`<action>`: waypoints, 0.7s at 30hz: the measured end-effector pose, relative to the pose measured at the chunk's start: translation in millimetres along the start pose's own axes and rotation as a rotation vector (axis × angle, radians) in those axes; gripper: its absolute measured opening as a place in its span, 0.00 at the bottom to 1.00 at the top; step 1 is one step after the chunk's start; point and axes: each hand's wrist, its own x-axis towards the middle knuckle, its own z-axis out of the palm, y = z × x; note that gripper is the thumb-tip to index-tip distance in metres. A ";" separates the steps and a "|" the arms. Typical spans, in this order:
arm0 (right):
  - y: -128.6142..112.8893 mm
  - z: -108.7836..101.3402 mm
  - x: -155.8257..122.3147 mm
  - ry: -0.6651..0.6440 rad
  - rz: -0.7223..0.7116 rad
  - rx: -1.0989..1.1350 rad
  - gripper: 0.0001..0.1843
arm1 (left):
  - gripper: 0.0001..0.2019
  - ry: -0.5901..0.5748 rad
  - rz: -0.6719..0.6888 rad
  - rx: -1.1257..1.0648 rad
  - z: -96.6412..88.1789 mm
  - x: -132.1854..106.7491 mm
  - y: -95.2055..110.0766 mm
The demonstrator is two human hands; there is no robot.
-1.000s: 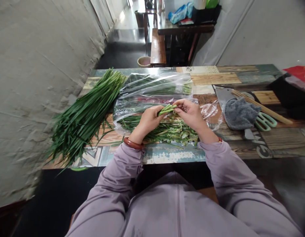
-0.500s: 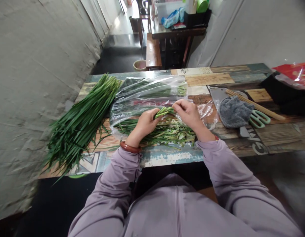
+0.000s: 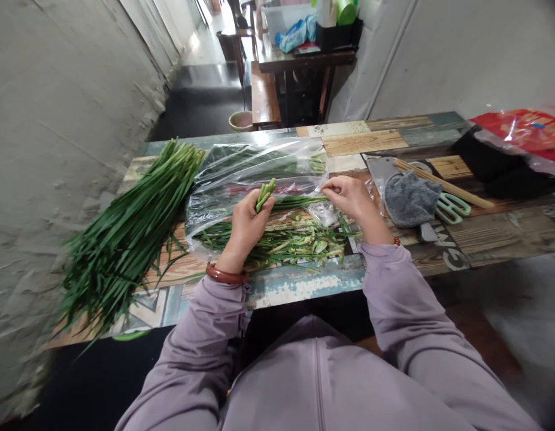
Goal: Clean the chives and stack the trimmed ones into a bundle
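My left hand [image 3: 249, 222] is closed around a small bunch of garlic chives [image 3: 266, 193], their pale cut ends pointing up. To its right, my right hand [image 3: 349, 196] has thumb and finger pinched together by the tips of some thin green stems [image 3: 302, 202]; whether it grips them is hard to make out. Beneath both hands lies a loose pile of trimmed stems and wilted bits [image 3: 299, 242]. Just behind, a clear plastic bag [image 3: 254, 158] holds more chives. A large heap of long-leaved chives [image 3: 133, 233] spreads over the table's left end.
On the right of the patchwork-patterned table [image 3: 304, 290] are a grey cloth [image 3: 412, 197], green-handled scissors [image 3: 454, 208] and wooden chopsticks [image 3: 443, 182]. A red plastic package [image 3: 524, 134] sits at the far right. Beyond stand a bench [image 3: 264, 96] and a second table [image 3: 306, 58].
My left hand has drawn away from my right and turned the bunch more upright. The hands were close together before; a gap now lies between them. The view has shifted slightly right.
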 end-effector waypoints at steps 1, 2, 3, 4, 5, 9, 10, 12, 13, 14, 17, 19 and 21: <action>1.5 1.7 -0.4 -0.015 -0.021 -0.045 0.09 | 0.09 -0.004 0.004 0.007 -0.4 0.1 1.0; 2.8 3.7 -0.9 -0.023 -0.043 -0.086 0.08 | 0.09 -0.008 0.003 0.015 -0.8 0.2 1.8; 3.6 5.7 -1.4 -0.025 -0.063 -0.124 0.06 | 0.09 -0.012 -0.001 0.023 -1.1 0.3 2.3; 4.1 7.4 -1.9 -0.023 -0.080 -0.153 0.05 | 0.09 -0.016 -0.007 0.031 -1.3 0.3 2.5; 4.1 8.8 -2.4 -0.018 -0.094 -0.169 0.05 | 0.10 -0.019 -0.011 0.039 -1.4 0.3 2.3; 0.1 9.0 -2.0 0.035 -0.127 -0.081 0.05 | 0.11 -0.029 -0.010 0.067 -0.9 -0.3 0.6; -1.7 8.2 -1.3 0.059 -0.131 -0.029 0.05 | 0.11 -0.030 -0.009 0.074 -0.7 -0.4 0.4; -5.8 7.0 0.3 0.105 -0.120 0.105 0.05 | 0.11 -0.023 -0.008 0.085 -0.5 -0.8 0.6; -8.1 6.7 0.9 0.118 -0.100 0.184 0.05 | 0.12 -0.016 -0.004 0.086 -0.7 -1.0 1.2; -10.6 6.6 1.2 0.125 -0.071 0.266 0.06 | 0.12 -0.007 0.004 0.083 -1.0 -1.3 2.0; -18.8 7.0 0.3 0.127 0.005 0.463 0.08 | 0.13 0.038 0.055 0.074 -2.5 -2.1 5.9; -24.8 6.8 -1.6 0.106 -0.004 0.543 0.09 | 0.13 0.073 0.110 0.072 -3.1 -2.5 8.8; -30.6 6.5 -3.9 0.063 -0.037 0.589 0.09 | 0.13 0.074 0.157 0.060 -2.2 -2.6 10.9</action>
